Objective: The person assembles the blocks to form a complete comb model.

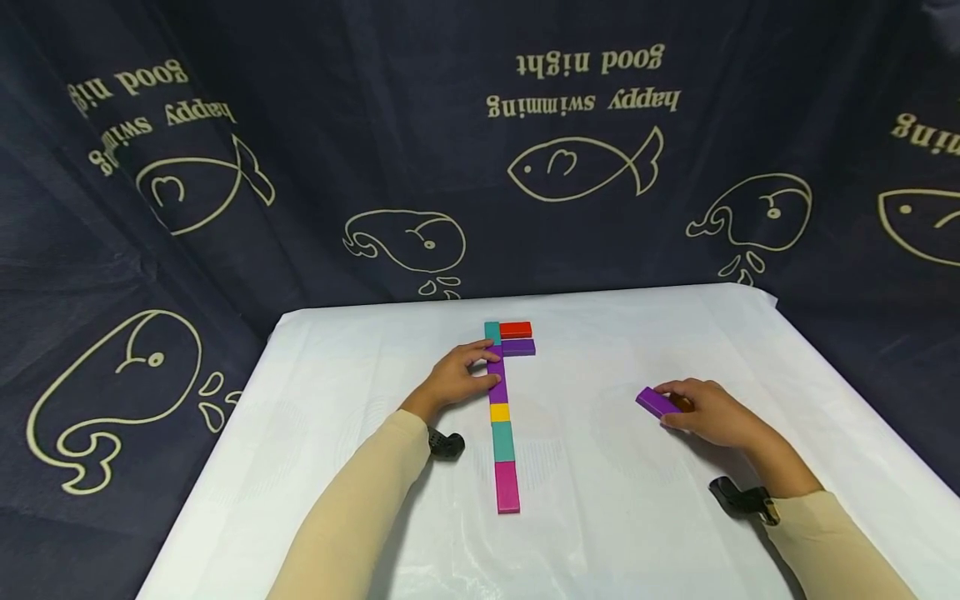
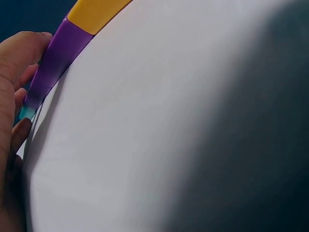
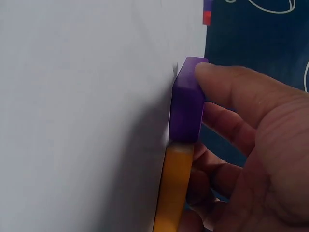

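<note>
My left hand [image 1: 459, 375] touches the left side of a purple block [image 1: 497, 390] with its thumb and fingertips. That block belongs to a straight row with a teal block [image 1: 492, 330] at the far end, then a yellow block [image 1: 499, 412], a second teal block [image 1: 503, 442] and a magenta block [image 1: 507, 487] nearest me. A red block [image 1: 515, 330] and another purple block [image 1: 519, 347] stick out rightward from the far end. Over at the right, my right hand [image 1: 708, 410] holds a purple block [image 3: 187, 111], with an orange block [image 3: 174, 188] behind it among the lower fingers.
A white cloth [image 1: 592, 517] covers the table. Dark fabric [image 1: 420, 150] with fish and whale drawings hangs behind and beside it. Each wrist wears a black camera, on the left [image 1: 447, 446] and on the right [image 1: 738, 498].
</note>
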A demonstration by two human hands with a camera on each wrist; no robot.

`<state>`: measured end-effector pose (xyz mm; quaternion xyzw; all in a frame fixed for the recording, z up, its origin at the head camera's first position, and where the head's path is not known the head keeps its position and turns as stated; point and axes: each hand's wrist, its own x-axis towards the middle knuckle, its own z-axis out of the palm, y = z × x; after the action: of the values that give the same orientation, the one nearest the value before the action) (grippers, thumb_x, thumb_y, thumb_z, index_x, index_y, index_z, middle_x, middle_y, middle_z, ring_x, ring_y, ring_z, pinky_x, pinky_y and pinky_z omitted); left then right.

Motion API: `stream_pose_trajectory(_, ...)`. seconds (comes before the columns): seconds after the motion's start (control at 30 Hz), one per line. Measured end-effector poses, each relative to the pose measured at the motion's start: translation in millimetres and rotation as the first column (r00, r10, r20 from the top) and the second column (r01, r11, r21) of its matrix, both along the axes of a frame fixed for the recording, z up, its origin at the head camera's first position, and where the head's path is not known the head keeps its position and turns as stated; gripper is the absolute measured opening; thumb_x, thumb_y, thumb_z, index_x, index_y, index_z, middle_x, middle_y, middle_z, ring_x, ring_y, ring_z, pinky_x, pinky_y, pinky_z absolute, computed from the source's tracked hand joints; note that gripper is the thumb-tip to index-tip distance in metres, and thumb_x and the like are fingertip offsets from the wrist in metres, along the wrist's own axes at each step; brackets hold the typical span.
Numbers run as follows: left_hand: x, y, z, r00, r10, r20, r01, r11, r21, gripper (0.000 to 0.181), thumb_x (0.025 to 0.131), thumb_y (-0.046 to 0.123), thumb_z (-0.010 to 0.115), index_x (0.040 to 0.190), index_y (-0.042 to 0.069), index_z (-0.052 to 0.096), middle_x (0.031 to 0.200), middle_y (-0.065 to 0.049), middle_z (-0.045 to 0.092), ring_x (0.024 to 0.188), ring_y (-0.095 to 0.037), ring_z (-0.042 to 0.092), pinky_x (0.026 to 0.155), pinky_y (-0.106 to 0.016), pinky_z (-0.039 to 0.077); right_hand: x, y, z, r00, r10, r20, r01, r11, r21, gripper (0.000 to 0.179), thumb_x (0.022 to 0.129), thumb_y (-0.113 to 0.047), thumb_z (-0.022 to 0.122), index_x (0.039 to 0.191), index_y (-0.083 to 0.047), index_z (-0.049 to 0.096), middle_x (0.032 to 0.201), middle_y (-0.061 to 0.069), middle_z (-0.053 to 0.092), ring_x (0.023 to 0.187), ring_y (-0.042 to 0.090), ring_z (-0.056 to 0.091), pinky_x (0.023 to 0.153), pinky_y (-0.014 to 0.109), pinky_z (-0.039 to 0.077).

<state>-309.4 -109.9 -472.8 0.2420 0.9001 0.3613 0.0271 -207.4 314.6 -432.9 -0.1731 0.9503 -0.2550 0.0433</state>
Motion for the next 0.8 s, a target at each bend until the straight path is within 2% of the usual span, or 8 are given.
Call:
stream_pose_trajectory(0.2,-1.5,-0.4,-1.8,1.000,-0.002,-0.006,0.002,1.000,0.006,0.038,0.086,0.031,0.076,0.122,0.019,0.070,0.152,0.007,0.045,0.141,-0.021,0.037,0.116,-0.043,0.029,1.0,-2.0,1.5,1.000,0.005,-0.020,-0.006,0.999,-0.033,0.037,0.085,-0.010,0.076,0.119,0.000,0.066,0.104,0.013,0.065,0.088,0.025,0.054,0.076,0.040,0.045)
stream_pose_trajectory(0.37,-1.5,-0.3,-3.2,1.000,-0.001,-0.004,0.001,1.000,0.012,0.038,0.086,0.031,0.076,0.122,0.020,0.070,0.151,0.007,0.045,0.141,-0.021,0.038,0.116,-0.043,0.029,0.7,-2.9,1.3,1.000,-0.010,-0.001,0.010,0.996,-0.085,0.034,0.084,-0.005,0.075,0.116,0.002,0.065,0.097,0.008,0.064,0.083,0.021,0.053,0.072,0.037,0.046)
stream_pose_trajectory(0.47,-1.3,-0.3,-4.2,1.000,0.001,0.001,-0.001,1.000,0.014,0.038,0.086,0.031,0.076,0.122,0.020,0.070,0.152,0.007,0.045,0.141,-0.022,0.037,0.116,-0.044,0.028,0.0,-3.2,1.5,1.000,-0.019,0.017,0.021,0.996,-0.092,0.032,0.085,-0.005,0.073,0.116,0.001,0.066,0.098,0.008,0.064,0.085,0.021,0.053,0.072,0.035,0.046)
stream_pose_trajectory(0.67,-1.4,-0.4,-4.9,1.000,0.003,0.007,-0.003,1.000,0.017,0.038,0.087,0.032,0.076,0.122,0.020,0.070,0.151,0.007,0.045,0.141,-0.022,0.037,0.116,-0.044,0.028,-2.9,-8.9,5.6,0.998,-0.013,0.059,0.021,0.990,-0.138,0.029,0.086,-0.002,0.070,0.115,0.000,0.066,0.101,0.010,0.062,0.078,0.019,0.054,0.060,0.027,0.046)
stream_pose_trajectory(0.8,-1.5,-0.9,-3.6,1.000,0.001,-0.005,0.000,1.000,0.012,0.037,0.087,0.032,0.076,0.122,0.020,0.070,0.151,0.006,0.046,0.141,-0.021,0.038,0.116,-0.042,0.028,-8.6,-16.6,10.1,0.999,0.012,0.039,-0.006,0.989,-0.148,0.028,0.086,0.000,0.068,0.114,0.000,0.066,0.095,0.007,0.060,0.070,0.016,0.051,0.056,0.026,0.044)
